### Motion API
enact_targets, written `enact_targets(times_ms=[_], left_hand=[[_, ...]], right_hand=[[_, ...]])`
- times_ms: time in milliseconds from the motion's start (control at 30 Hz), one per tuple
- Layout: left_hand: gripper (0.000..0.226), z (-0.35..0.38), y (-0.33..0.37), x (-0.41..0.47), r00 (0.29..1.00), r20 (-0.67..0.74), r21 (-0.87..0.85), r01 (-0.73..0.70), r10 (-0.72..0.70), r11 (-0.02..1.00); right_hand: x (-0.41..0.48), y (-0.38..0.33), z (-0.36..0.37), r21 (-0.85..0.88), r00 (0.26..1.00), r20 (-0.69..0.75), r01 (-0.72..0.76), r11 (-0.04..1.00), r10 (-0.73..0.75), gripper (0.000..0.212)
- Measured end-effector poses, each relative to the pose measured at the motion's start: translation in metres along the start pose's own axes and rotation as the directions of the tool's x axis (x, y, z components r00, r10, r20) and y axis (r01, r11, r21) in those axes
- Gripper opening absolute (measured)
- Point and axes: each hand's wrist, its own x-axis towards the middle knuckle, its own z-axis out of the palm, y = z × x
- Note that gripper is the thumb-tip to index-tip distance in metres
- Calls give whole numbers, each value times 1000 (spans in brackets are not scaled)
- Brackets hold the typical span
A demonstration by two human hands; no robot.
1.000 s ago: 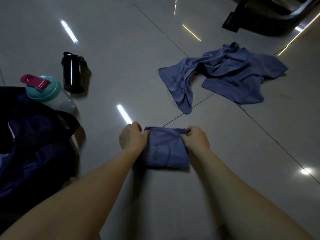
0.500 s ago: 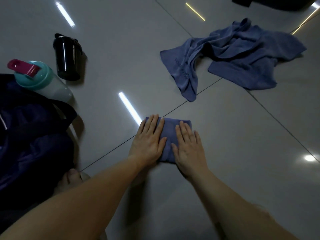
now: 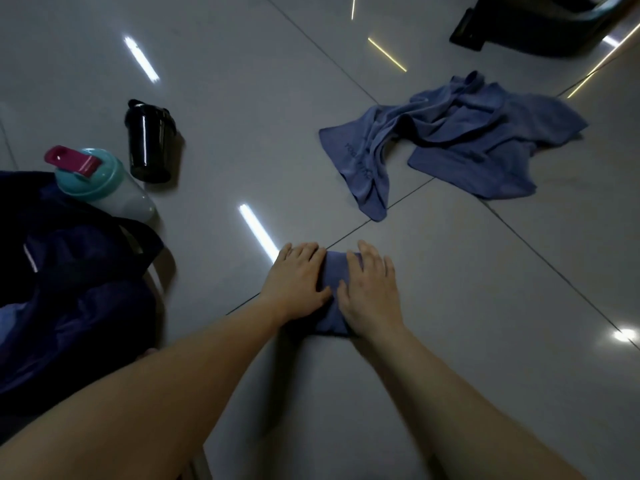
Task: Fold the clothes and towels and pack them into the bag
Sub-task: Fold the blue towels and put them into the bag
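Observation:
A small folded blue towel [image 3: 334,271] lies on the tiled floor in front of me. My left hand [image 3: 296,282] lies flat over its left side, and my right hand [image 3: 370,289] presses flat on its right side, fingers straight. Only a strip of the towel shows between the two hands. Further back on the right lies a crumpled blue towel [image 3: 450,140], spread loosely. The dark navy bag [image 3: 69,289] sits open at the left edge.
A teal-lidded bottle with a pink cap [image 3: 100,185] leans against the bag. A black cup [image 3: 149,143] stands behind it. A dark piece of furniture base [image 3: 540,26] is at the far top right. Bare glossy floor lies to the right of my hands.
One second ago both hands pinched the towel's side edges; since then they laid flat on top of it and pressed it down into a narrower bundle.

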Motion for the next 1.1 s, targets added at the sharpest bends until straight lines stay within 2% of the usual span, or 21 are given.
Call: enact_targets(times_ms=[67, 167, 333, 467, 600, 700, 767, 867, 1033, 1100], left_hand=[[80, -7, 1, 3, 1000, 21, 51, -12, 11, 999], [71, -12, 5, 5, 998, 65, 91, 12, -18, 996], [61, -22, 16, 0, 977, 200, 137, 45, -72, 990], [44, -22, 19, -14, 962, 251, 109, 85, -110, 990], [30, -30, 23, -28, 960, 268, 99, 52, -77, 994], [27, -46, 25, -35, 958, 271, 3, 100, -97, 995], [31, -62, 24, -36, 971, 223, -77, 108, -88, 991], [43, -89, 17, -31, 994, 78, -123, 82, -72, 989], [19, -109, 9, -32, 969, -249, -81, -23, 2, 996], [20, -102, 10, -42, 955, -290, -35, -78, 65, 996]], right_hand=[[9, 7, -11, 1, 989, 143, 45, 999, -45, 77], [19, 16, -22, -46, 951, 298, 97, 994, -79, 73], [19, 5, -30, -135, 919, 380, 165, 977, -102, 56], [8, 2, -25, -85, 905, 411, 159, 984, -111, 56], [2, 3, -31, -65, 897, 422, 172, 983, -129, 43], [1, 3, -44, -8, 891, 428, 172, 985, -152, 37], [4, 2, -62, 50, 894, 424, 132, 990, -141, 32], [12, 2, -97, 114, 935, 329, 99, 988, -132, 29], [5, -6, -136, 63, 973, 99, 205, 977, -210, 16], [-4, -7, -131, 32, 968, 19, 249, 968, -250, 14]])
